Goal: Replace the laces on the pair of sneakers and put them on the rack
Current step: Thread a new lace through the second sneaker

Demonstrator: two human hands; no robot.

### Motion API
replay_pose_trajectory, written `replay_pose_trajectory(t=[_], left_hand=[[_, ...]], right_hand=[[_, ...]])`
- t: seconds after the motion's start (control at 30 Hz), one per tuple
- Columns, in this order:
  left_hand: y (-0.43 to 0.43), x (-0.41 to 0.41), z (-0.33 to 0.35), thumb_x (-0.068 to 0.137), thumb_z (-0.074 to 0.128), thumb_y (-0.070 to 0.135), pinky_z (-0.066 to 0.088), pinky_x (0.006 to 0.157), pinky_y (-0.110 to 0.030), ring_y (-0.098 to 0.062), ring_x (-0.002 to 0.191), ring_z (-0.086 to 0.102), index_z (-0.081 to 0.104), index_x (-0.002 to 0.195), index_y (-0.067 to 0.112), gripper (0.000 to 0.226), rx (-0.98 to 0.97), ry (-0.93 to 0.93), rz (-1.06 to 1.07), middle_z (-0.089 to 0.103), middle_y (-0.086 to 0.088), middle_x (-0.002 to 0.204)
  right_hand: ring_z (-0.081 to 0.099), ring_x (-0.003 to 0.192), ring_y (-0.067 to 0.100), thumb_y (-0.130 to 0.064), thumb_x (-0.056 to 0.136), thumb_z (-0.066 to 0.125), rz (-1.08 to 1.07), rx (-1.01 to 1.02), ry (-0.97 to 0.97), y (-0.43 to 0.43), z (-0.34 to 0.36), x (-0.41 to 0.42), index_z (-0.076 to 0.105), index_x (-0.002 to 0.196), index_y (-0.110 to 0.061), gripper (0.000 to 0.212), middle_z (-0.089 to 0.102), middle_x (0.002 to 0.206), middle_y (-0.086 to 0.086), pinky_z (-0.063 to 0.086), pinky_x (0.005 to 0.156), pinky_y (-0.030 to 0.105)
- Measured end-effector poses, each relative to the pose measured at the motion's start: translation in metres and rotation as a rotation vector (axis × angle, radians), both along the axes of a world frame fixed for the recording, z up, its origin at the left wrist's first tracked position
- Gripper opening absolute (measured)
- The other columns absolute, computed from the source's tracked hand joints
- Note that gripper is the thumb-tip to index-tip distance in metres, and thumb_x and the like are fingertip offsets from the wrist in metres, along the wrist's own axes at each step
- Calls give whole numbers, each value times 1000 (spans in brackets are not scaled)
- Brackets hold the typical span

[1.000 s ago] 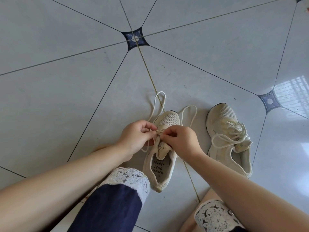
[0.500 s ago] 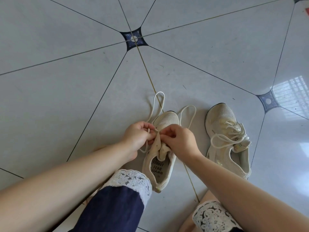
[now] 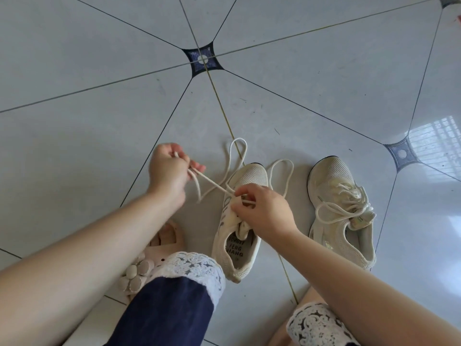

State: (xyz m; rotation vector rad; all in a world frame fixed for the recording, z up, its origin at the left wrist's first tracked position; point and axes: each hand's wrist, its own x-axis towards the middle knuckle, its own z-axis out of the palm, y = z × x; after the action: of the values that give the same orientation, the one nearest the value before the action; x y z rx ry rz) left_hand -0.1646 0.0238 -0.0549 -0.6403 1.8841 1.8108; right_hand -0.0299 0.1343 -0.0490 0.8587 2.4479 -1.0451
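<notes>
Nearby — laced sneaker [image 3: 334, 171], flowered sandal [image 3: 139, 270]

Bright soft daylight, window glare on the glossy floor [image 3: 436, 138], wide-angle curvature at edges.

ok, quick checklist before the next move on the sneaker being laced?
1. Left hand grips the lace: ok.
2. Lace taut between left hand and sneaker: ok.
3. Right hand pinches the sneaker at the eyelets: ok.
4. Next eyelet visible: cannot tell, fingers cover it.
5. Second sneaker has its new lace: cannot tell.
6. Rack in view: not ok.
</notes>
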Motion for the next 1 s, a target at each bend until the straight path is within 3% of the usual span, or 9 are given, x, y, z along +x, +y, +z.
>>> replay_pose_trajectory(t=[0.1, 0.17, 0.3, 0.4, 0.47, 0.6, 0.7, 0.9, 1.0], left_hand=[[-23, -45, 8, 80, 13, -17, 36, 38, -17, -7, 37, 38, 38, 76, 17, 42, -36, 70, 165, 35, -1, 64], [-33, -55, 12, 79, 15, -16, 31, 38, -16, -8, 39, 34, 39, 75, 17, 41, -75, 101, 95, 34, -1, 63], [-19, -5, 9, 86, 43, -9, 33, 42, -14, -9, 51, 42, 54, 80, 17, 29, -218, 199, -616, 49, -2, 69], [-3, 39, -3, 88, 58, 17, 34, 68, -12, -13, 91, 57, 61, 103, 14, 16, -398, 274, -1142, 63, -1, 100], [3, 49, -8, 87, 59, 29, 31, 70, -15, -16, 103, 55, 56, 114, 14, 30, -485, 258, -1267, 61, 0, 111], [6, 44, -8, 89, 56, 30, 34, 69, -24, -19, 94, 56, 60, 105, 14, 22, -538, 261, -1425, 61, 0, 99], [1, 35, -8, 89, 56, 20, 34, 65, -25, -19, 83, 57, 66, 91, 14, 12, -531, 314, -1280, 67, -6, 92], [-54, -26, -5, 87, 57, 14, 36, 60, -30, -20, 71, 49, 58, 67, 13, 20, -558, 294, -363, 54, -10, 62], [-48, -11, 1, 85, 61, 14, 36, 65, -27, -18, 72, 53, 63, 78, 11, 8, -565, 374, -694, 60, -7, 72]], right_hand=[[55, 94, 12, -41, 81, 57, -4, 28, 22, 2, -1, 2, 62, 100, -38, 20, 63, 95, -13, 41, 92, 35], [49, 96, 14, -41, 81, 57, 22, 78, 32, 2, -2, 3, 63, 100, -37, 20, 62, 95, -12, 35, 90, 31], [43, 96, 15, -39, 80, 60, 16, 101, 50, 1, -3, 4, 64, 100, -36, 21, 58, 94, -11, 30, 89, 30], [44, 100, 17, -39, 81, 59, 26, 119, 53, 1, -4, 3, 65, 102, -36, 22, 60, 99, -10, 29, 90, 31], [44, 103, 19, -36, 81, 58, 50, 142, 43, 1, -6, 4, 64, 105, -36, 24, 62, 104, -8, 28, 89, 30], [44, 106, 19, -38, 83, 58, 56, 184, 64, 0, -7, 8, 65, 104, -34, 22, 62, 103, -9, 25, 89, 28], [42, 106, 17, -43, 82, 57, 64, 192, 72, 0, -5, 7, 65, 102, -36, 22, 61, 100, -11, 25, 93, 29], [41, 106, 16, -40, 81, 57, 68, 183, 50, 5, -5, 11, 63, 102, -36, 22, 58, 100, -12, 27, 96, 31], [40, 107, 16, -38, 80, 60, 40, 154, 56, 4, -5, 11, 64, 102, -34, 23, 55, 100, -12, 28, 93, 29]])
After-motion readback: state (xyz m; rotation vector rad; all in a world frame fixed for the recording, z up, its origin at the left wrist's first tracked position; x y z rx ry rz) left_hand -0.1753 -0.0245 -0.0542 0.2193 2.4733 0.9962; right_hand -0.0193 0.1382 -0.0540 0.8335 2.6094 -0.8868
